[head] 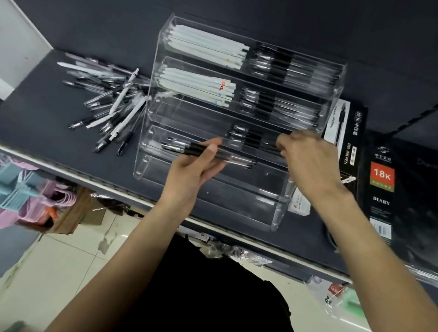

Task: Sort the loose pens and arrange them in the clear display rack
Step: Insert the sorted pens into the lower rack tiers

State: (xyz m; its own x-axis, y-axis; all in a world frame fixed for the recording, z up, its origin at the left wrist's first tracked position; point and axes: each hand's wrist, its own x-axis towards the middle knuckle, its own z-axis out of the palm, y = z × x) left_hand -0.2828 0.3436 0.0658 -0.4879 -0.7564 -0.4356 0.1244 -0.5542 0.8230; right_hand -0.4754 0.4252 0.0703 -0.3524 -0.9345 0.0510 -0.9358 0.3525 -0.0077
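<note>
Left hand [195,168]: fingers hold black pens [208,152] level. Right hand [306,159]: fingers pinch pens in the display rack [152,98]; best seated parallel, tips aligned.

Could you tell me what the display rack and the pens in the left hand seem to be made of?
Display rack: likely clear acrylic; see-through walls, glossy edges. Pens held by the left hand: apparently plastic, clear barrels with black grips; tips possibly metal, too blurred to confirm.
</note>
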